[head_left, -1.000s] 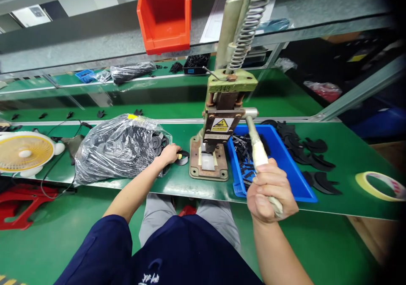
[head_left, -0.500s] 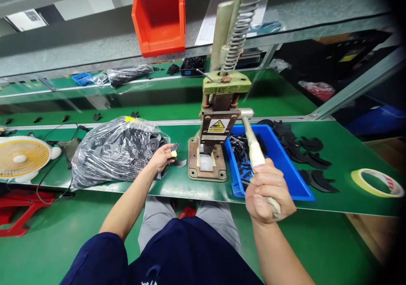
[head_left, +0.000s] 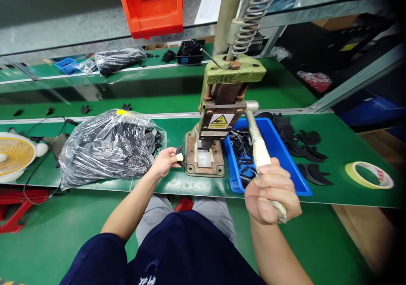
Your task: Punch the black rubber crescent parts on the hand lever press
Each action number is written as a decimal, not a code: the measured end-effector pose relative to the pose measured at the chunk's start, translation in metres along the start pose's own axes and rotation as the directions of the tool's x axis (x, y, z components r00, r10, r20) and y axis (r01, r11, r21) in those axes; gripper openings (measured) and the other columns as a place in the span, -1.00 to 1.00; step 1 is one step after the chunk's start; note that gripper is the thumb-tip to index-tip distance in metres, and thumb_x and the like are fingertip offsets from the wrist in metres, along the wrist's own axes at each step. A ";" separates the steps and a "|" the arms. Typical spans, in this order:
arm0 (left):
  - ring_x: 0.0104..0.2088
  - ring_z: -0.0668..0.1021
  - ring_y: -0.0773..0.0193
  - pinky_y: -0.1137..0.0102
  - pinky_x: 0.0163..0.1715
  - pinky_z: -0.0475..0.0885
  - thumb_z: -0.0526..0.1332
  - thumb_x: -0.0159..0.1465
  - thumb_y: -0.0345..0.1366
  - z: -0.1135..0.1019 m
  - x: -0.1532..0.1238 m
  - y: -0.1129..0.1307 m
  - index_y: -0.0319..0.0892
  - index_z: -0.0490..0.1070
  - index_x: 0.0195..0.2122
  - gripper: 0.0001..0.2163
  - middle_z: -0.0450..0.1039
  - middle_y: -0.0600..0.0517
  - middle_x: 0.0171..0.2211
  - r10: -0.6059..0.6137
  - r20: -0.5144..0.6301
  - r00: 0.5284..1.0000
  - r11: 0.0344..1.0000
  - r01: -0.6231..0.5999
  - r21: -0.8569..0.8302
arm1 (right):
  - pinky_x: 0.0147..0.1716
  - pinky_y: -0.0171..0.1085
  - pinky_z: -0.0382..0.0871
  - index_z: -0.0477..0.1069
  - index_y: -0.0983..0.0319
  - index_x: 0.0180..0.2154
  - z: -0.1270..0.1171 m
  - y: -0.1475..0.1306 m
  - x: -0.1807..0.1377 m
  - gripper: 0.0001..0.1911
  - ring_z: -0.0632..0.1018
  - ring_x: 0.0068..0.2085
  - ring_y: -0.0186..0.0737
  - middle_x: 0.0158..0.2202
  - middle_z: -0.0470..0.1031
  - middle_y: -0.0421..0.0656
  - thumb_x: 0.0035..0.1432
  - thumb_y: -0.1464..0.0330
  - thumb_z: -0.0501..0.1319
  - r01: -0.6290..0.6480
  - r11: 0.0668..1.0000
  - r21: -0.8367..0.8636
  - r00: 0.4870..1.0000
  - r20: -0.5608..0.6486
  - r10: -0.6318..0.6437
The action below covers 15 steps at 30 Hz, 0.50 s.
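Note:
A hand press with a spring on top stands on the green bench. My right hand is closed around its taped lever, which slants down toward me. My left hand pinches a small black flat piece just left of the press base plate; a yellow cot covers one fingertip. A clear plastic bag of black pieces lies beside my left hand.
A blue tray with black pieces sits right of the press, loose black crescent pieces beyond it. A yellow tape roll lies far right, a small fan far left. An orange bin sits on the shelf above.
My left hand lifted a black piece from beside the bag and carried it right, close to the press base. My right hand stayed on the lever.

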<state>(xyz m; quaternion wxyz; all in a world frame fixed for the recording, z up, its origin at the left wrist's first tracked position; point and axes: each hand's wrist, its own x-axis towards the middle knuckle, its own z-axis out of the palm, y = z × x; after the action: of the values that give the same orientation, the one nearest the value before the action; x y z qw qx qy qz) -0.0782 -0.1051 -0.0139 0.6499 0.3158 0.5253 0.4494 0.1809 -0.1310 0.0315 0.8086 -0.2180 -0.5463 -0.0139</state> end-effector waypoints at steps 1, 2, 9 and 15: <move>-0.53 0.59 0.36 0.48 -0.51 0.57 0.61 -0.21 -0.17 0.003 0.003 0.001 -0.24 0.35 -0.35 -0.47 0.52 0.11 -0.50 0.003 -0.007 1.000 1.000 -0.003 0.014 | -0.11 0.05 0.45 0.16 0.17 -0.64 0.000 0.000 0.000 -0.75 0.49 -0.39 -0.23 -0.59 0.33 -0.27 -0.04 0.30 0.18 0.004 1.000 0.002 1.000 -0.003 -0.004; -0.53 0.58 0.37 0.50 -0.52 0.56 0.61 -0.19 -0.18 0.006 0.006 0.002 -0.24 0.36 -0.36 -0.49 0.51 0.11 -0.51 0.008 -0.015 1.000 1.000 -0.008 0.027 | -0.11 0.04 0.45 0.16 0.17 -0.64 0.000 0.001 0.000 -0.75 0.49 -0.39 -0.23 -0.59 0.33 -0.28 -0.04 0.30 0.17 0.005 1.000 0.005 1.000 -0.006 -0.005; -0.62 0.48 0.47 0.56 -0.62 0.49 0.54 -0.03 -0.29 0.037 0.042 0.005 -0.24 0.33 -0.42 -0.63 0.39 0.17 -0.59 -0.022 -0.028 0.999 0.995 0.024 0.094 | -0.11 0.03 0.46 0.17 0.17 -0.61 -0.001 0.002 -0.001 -0.75 0.48 -0.39 -0.24 -0.59 0.32 -0.29 -0.01 0.28 0.17 0.006 1.000 0.006 1.000 0.002 -0.006; -0.66 0.44 0.47 0.55 -0.65 0.47 0.44 0.06 -0.48 0.052 0.060 0.003 -0.26 0.33 -0.46 -0.75 0.36 0.15 -0.61 -0.042 -0.079 0.996 0.987 0.054 0.150 | -0.09 0.09 0.44 0.20 0.15 -0.58 -0.006 -0.001 -0.002 -0.78 0.49 -0.36 -0.21 -0.56 0.32 -0.29 0.03 0.27 0.17 -0.030 0.999 -0.038 0.998 0.056 0.032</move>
<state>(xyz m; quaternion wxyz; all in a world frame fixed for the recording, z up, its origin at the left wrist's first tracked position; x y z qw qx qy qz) -0.0264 -0.0455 -0.0220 0.6142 0.3344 0.5898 0.4040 0.1852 -0.1342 0.0285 0.7888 -0.2416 -0.5652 -0.0052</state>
